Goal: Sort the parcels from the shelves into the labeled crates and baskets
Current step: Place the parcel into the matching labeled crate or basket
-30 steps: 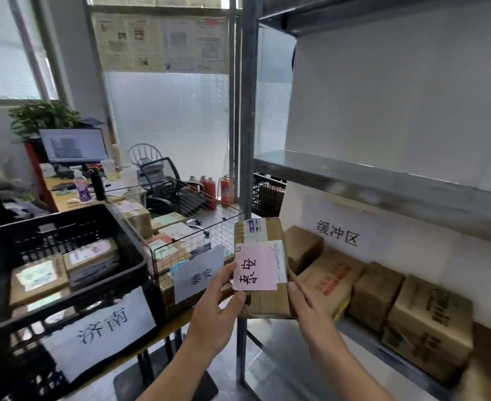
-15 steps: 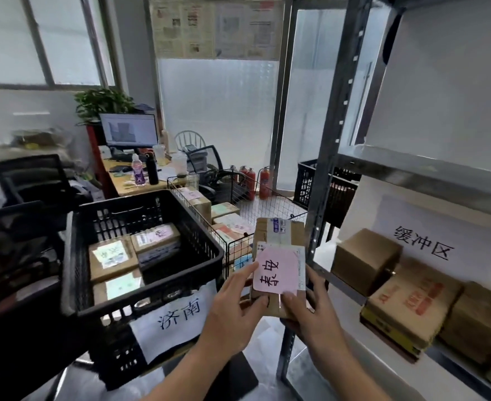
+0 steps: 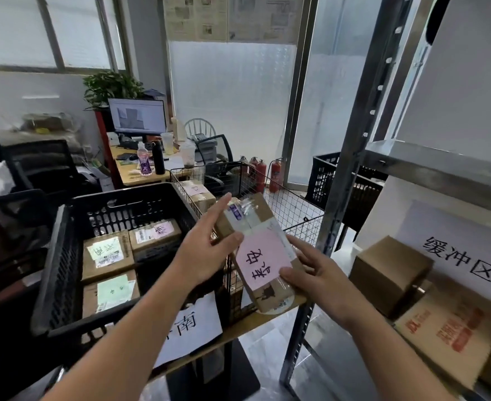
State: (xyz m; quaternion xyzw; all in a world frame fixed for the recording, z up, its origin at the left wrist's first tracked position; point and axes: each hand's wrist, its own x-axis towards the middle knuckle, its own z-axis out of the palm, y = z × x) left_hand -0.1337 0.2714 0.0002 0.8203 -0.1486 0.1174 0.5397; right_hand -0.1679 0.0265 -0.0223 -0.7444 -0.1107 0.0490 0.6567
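Note:
A brown cardboard parcel [image 3: 260, 250] with a pink handwritten label hangs tilted over the wire basket [image 3: 290, 208]. My left hand [image 3: 206, 250] holds its left edge, thumb across the top and index finger stretched along the side. My right hand [image 3: 310, 273] grips its lower right end, thumb on the pink label. The black plastic crate [image 3: 64, 273] to the left holds three parcels with green and pink labels and carries a white paper sign on its front. More brown parcels [image 3: 389, 270] sit on the metal shelf at right.
The shelf's steel upright [image 3: 339, 204] stands just right of the parcel. A second black crate [image 3: 342, 183] sits behind it on the floor. A desk with monitor [image 3: 137, 117], bottles, office chairs and red fire extinguishers [image 3: 276, 175] fill the back.
My view has swung left, away from the shelf and toward the crates. The parcel has travelled left with both hands, tilted, and now sits above the wire basket.

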